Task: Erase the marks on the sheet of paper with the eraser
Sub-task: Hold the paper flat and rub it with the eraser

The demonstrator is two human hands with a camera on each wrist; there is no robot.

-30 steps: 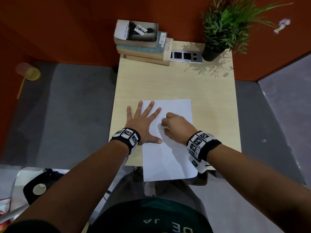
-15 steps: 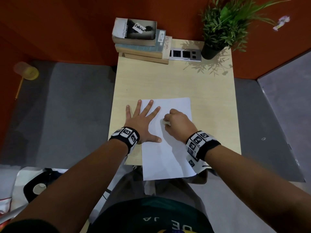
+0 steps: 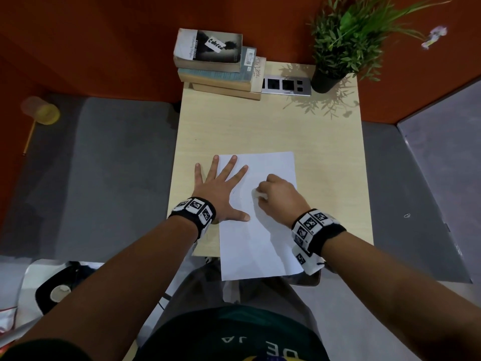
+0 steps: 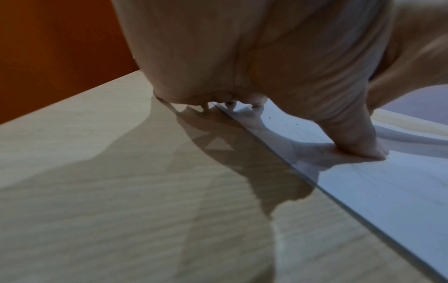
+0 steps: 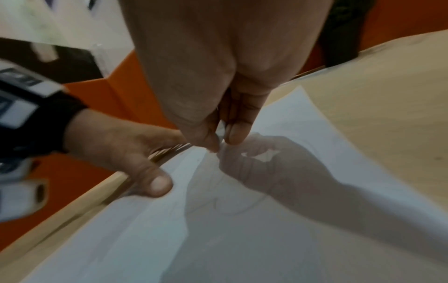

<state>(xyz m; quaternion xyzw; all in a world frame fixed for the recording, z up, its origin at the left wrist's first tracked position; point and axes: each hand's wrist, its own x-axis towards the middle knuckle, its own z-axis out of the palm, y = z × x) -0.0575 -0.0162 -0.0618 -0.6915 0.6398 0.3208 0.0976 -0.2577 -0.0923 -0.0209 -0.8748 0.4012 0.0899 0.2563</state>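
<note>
right hand (image 3: 279,196) | moved right and slightly away across sheet of paper (image 3: 260,246) since 1.0 s ago | eraser (image 3: 259,195) carried along in its grip, off the sheet's middle

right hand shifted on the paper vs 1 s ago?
Yes. The right hand with the eraser has slid slightly toward the paper's far right corner, away from the flat left hand.

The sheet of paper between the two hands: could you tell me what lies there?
In the head view, only bare sheet of paper with faint pencil marks lies between the left hand and right hand.
</note>
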